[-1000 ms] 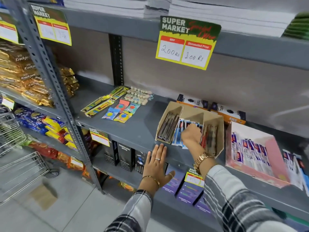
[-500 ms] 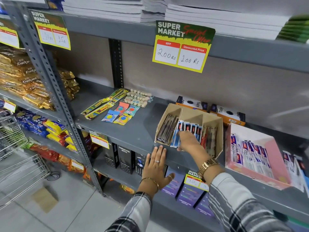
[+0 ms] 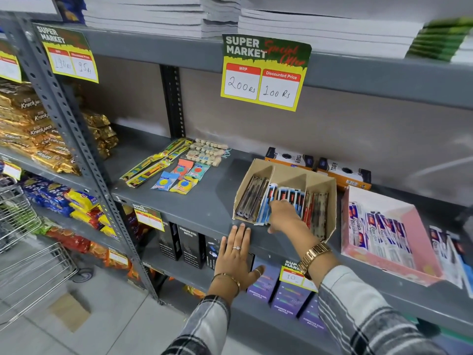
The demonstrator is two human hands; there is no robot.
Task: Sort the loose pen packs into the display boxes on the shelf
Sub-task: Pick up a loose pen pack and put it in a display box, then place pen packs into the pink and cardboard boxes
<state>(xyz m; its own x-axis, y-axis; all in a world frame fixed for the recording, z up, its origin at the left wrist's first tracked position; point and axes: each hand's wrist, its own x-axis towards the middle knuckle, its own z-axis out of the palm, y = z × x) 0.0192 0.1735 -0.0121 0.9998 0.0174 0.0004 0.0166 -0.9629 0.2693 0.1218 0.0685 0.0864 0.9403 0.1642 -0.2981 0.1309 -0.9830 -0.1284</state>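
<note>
Pen packs (image 3: 286,201) under the right hand (image 3: 282,216), grip hidden, could spill forward from the brown box (image 3: 330,201); left hand (image 3: 236,254) flat, empty.

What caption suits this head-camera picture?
Right hand tidies blue pen packs in a three-compartment brown cardboard box; left hand rests flat on the grey shelf edge.

**Hands at the pen boxes**

The right hand (image 3: 284,216) lies on the blue pen packs (image 3: 286,198) in the middle compartment of the brown cardboard display box (image 3: 322,180), fingers curled over their lower ends. The left hand (image 3: 236,254) rests flat, fingers spread, on the front edge of the grey shelf (image 3: 199,208). A pink display box (image 3: 419,226) sits just beside, to the right, with more packs inside.
</note>
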